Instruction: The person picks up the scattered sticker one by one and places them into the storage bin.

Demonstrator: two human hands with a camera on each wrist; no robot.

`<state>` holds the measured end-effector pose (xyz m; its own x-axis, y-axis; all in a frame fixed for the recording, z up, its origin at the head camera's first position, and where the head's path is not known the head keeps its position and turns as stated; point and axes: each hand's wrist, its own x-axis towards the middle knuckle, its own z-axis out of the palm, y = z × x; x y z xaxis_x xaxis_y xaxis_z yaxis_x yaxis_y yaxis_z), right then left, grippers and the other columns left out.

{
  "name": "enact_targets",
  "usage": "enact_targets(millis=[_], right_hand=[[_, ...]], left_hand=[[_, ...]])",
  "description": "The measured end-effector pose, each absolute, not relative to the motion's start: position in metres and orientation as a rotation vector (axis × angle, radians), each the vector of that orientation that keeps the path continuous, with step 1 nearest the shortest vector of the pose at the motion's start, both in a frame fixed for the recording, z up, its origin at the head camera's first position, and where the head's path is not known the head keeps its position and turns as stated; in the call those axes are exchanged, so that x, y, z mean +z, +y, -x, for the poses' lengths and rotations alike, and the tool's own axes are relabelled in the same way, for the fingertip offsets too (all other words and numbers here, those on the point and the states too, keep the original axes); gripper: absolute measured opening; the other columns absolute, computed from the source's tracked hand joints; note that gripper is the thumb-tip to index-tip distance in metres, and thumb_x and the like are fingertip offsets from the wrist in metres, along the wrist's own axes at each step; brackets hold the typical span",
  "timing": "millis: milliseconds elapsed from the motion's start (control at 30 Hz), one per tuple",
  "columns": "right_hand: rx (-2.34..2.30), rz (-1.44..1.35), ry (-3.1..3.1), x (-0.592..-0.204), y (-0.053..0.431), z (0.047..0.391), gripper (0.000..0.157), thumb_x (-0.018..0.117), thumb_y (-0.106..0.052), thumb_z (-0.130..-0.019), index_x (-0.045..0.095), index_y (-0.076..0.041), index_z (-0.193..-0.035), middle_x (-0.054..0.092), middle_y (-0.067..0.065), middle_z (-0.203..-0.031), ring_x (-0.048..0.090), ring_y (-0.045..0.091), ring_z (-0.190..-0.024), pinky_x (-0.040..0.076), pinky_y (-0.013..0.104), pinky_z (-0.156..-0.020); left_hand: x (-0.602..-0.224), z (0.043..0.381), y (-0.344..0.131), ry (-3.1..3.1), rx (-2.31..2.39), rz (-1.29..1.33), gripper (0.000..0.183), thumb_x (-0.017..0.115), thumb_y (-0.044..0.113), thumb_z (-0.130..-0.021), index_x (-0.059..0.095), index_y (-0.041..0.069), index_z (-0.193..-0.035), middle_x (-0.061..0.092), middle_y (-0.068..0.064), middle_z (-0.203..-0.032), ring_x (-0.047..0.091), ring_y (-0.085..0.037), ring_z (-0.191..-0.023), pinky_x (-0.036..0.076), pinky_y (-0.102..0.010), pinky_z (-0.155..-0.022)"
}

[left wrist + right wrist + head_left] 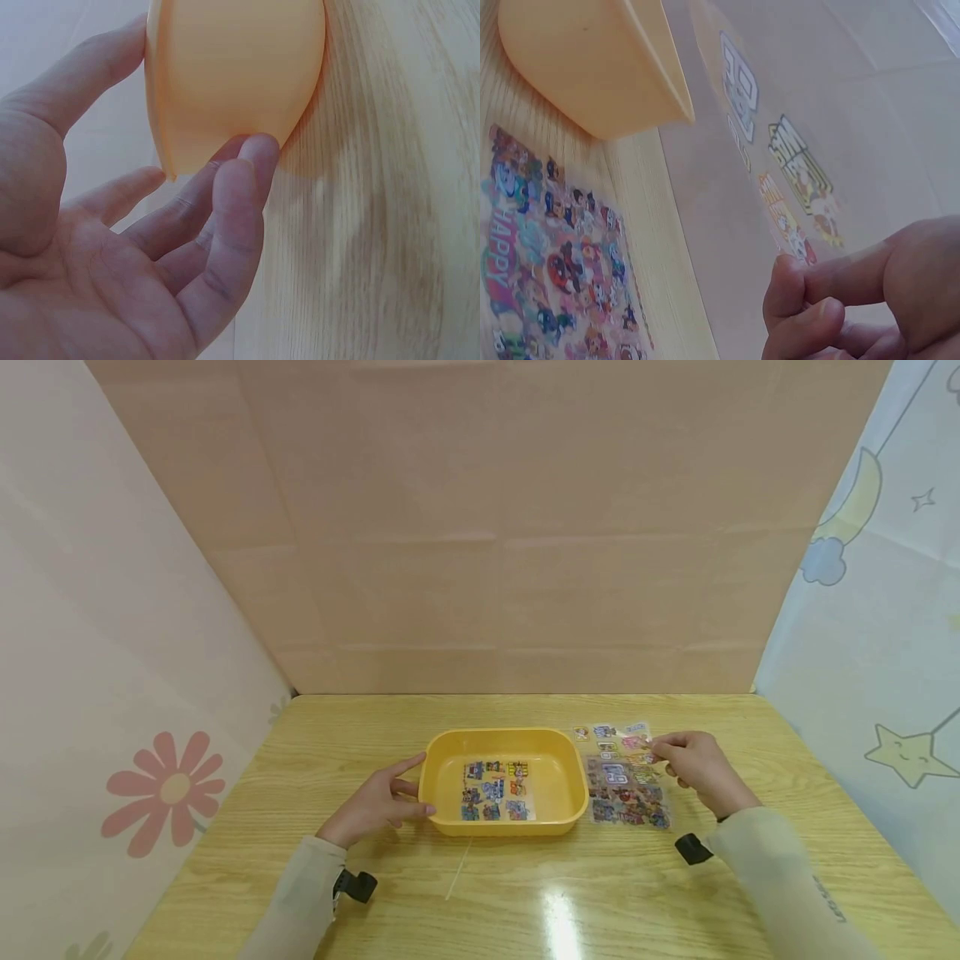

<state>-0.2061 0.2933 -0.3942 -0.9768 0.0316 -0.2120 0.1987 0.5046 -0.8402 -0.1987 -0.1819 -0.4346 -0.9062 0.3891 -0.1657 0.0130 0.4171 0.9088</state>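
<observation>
A yellow plastic basin (498, 829) sits on the table. My left hand (378, 806) holds its left end, thumb and index finger spread along the rim and the other fingers bent against the outer wall (240, 75). My right hand (697, 768) pinches the edge of a clear sticker sheet (618, 743) between thumb and fingertips. That sheet is raised and tilted in the right wrist view, its printed letters and cartoon figures (799, 169) spaced apart. Beneath it, more colourful sticker sheets (630, 806) lie beside the basin. Another cartoon sticker sheet (495, 791) rests inside the basin.
The wooden table (360, 727) meets a plain beige backdrop (495, 568) at its far edge. Patterned white sheets with a flower (176, 789) and a star (911, 753) hang at the left and right. A thin pale strip (459, 868) lies before the basin.
</observation>
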Motion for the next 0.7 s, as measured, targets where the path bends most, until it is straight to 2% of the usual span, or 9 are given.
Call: enact_targets(millis=[367,533,700], right_hand=[[-1.466,-0.177,2.582,-0.391,0.269,0.211,0.04,0.047,-0.024,-0.107,0.06,0.007,-0.128,0.061,0.01,-0.103,0.044,0.014,-0.059,0.041,0.033,-0.053],[-1.46,-0.162,2.582,-0.389,0.255,0.216,0.036,0.049,-0.023,-0.107,0.063,0.005,-0.124,0.062,0.012,-0.105,0.042,0.012,-0.055,0.043,0.034,-0.054],[-1.463,-0.147,2.576,-0.385,0.24,0.221,0.034,0.048,-0.021,-0.106,0.064,0.004,-0.124,0.064,0.01,-0.102,0.037,0.01,-0.051,0.039,0.03,-0.049]], left_hand=[[-0.43,0.197,-0.181,2.32,1.494,-0.356,0.094,0.082,0.027,-0.086,0.026,0.014,-0.16,0.066,-0.021,-0.123,0.068,-0.03,-0.09,0.053,-0.043,-0.062],[-0.431,0.198,-0.181,2.322,1.49,-0.354,0.094,0.082,0.028,-0.085,0.027,0.015,-0.16,0.067,-0.02,-0.122,0.068,-0.03,-0.089,0.054,-0.042,-0.063],[-0.433,0.198,-0.182,2.33,1.478,-0.354,0.093,0.082,0.029,-0.085,0.027,0.016,-0.16,0.068,-0.018,-0.121,0.068,-0.03,-0.089,0.055,-0.041,-0.063]])
